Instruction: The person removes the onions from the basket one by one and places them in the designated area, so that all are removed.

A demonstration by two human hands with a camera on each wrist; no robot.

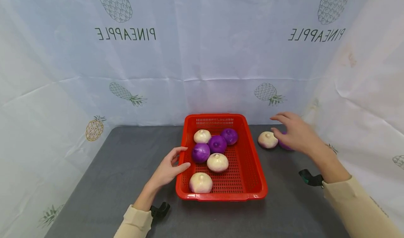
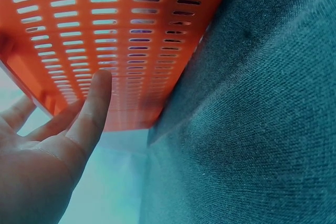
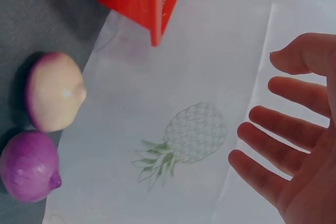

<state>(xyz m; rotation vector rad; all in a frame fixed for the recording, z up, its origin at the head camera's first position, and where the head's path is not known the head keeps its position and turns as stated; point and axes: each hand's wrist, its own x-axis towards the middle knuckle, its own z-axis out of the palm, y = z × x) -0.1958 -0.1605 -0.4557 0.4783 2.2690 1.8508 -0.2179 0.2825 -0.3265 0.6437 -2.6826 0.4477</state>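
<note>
A red plastic basket (image 1: pixel 257 175) holds several onions, some purple like this one (image 1: pixel 200 153), others cream with purple undersides like this one (image 1: pixel 201 182). My left hand (image 1: pixel 167 168) touches the basket's left rim, thumb and forefinger spread; in the left wrist view its fingers lie along the slotted outer wall (image 2: pixel 139 61). To the right of the basket, my right hand (image 1: pixel 295 133) hovers with fingers spread and holds nothing. Below it on the table sit a cream onion (image 1: pixel 267 140) and a purple onion (image 3: pixel 31 166), side by side; the hand partly hides the purple one in the head view.
The dark grey cloth-covered table (image 1: pixel 126 168) extends to both sides of the basket. Behind it hangs a pale sheet (image 1: pixel 202 55) printed with pineapples, and similar sheeting closes in the left and right sides. A black camera mount (image 1: pixel 310 178) sits at the right wrist.
</note>
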